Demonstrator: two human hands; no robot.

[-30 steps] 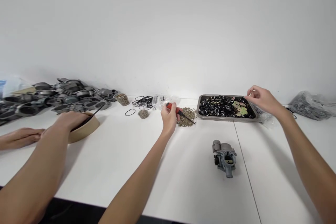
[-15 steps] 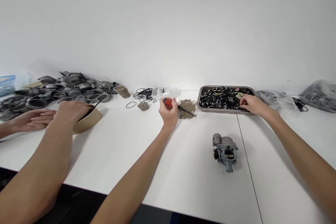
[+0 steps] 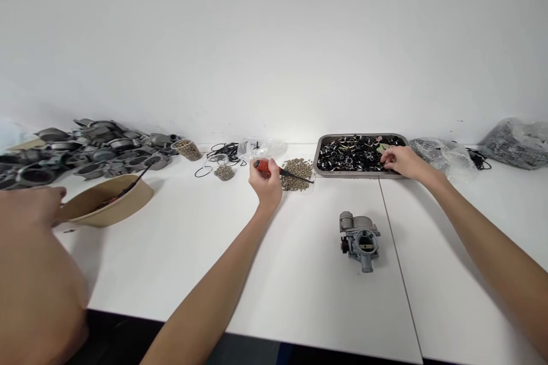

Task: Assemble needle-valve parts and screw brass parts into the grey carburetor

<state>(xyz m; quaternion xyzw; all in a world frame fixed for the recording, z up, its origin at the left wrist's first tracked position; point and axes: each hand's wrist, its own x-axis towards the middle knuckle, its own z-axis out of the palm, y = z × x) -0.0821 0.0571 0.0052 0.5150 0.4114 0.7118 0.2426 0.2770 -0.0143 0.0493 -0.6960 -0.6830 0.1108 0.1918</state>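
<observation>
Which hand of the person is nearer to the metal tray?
Right. The right hand is over the metal tray; the left hand, holding a screwdriver, is left of it.

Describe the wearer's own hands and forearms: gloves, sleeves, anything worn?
Left hand and right hand are both ungloved. Forearms are bare as far as the view shows, with no sleeves, watch or bracelet visible. No rings show, though some fingers are hidden. No visible markings or cables on either arm.
</observation>
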